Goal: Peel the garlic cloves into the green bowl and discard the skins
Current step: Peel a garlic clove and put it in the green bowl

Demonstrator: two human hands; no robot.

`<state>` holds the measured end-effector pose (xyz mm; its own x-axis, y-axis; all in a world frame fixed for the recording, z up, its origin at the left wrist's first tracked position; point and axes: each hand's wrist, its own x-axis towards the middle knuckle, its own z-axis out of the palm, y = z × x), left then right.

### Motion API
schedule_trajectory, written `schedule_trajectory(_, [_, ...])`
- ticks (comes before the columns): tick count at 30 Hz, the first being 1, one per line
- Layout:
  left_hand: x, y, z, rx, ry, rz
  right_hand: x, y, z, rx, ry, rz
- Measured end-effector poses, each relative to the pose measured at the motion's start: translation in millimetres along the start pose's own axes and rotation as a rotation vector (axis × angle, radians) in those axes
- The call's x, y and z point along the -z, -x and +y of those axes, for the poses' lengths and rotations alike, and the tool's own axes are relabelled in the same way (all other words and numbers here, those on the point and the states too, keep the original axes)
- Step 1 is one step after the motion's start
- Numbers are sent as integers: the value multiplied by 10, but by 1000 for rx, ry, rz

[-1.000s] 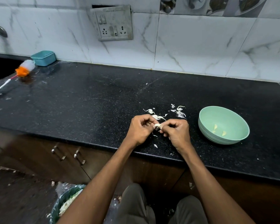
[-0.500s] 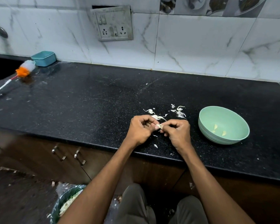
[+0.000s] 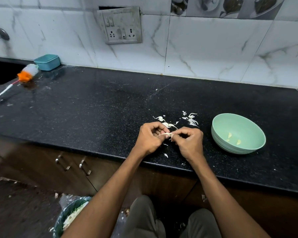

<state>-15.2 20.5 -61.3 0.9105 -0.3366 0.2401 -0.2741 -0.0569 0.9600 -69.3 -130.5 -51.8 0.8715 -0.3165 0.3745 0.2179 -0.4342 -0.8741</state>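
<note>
Head view: our left hand (image 3: 150,138) and right hand (image 3: 189,143) meet over the counter (image 3: 93,109) edge, fingers curled, both pinching one pale garlic clove (image 3: 167,134) with papery skin lifting. Loose skins (image 3: 191,119) lie just beyond. Right of them, the green bowl (image 3: 218,133) holds peeled cloves (image 3: 229,135).

Black speckled bench (image 3: 93,109), marble-tile wall behind. Switch/socket plate (image 3: 121,25) on wall. Teal lidded box (image 3: 47,62) at back left against wall, orange-white brush (image 3: 15,82) lying just beside it. Two drawer handles (image 3: 73,164) under bench edge. Lined bin (image 3: 67,219) on floor.
</note>
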Motion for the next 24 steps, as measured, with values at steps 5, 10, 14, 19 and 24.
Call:
schedule_trajectory(5, [-1,-9,-33,-6,-35,15,-11,10,-5,86,62,43])
schedule_trajectory(10, [-12,-5,-39,-18,-92,12,-13,11,14,109,62,67])
schedule_trajectory(14, [-17,-1,-41,-20,-121,3,-16,9,22,117,59,64])
schedule_trajectory(19, [-9,17,-55,-71,-95,35,-8,-5,52,74,50,26])
schedule_trajectory(24, [3,6,-57,-62,-60,65,-25,-17,66,37,44,-25])
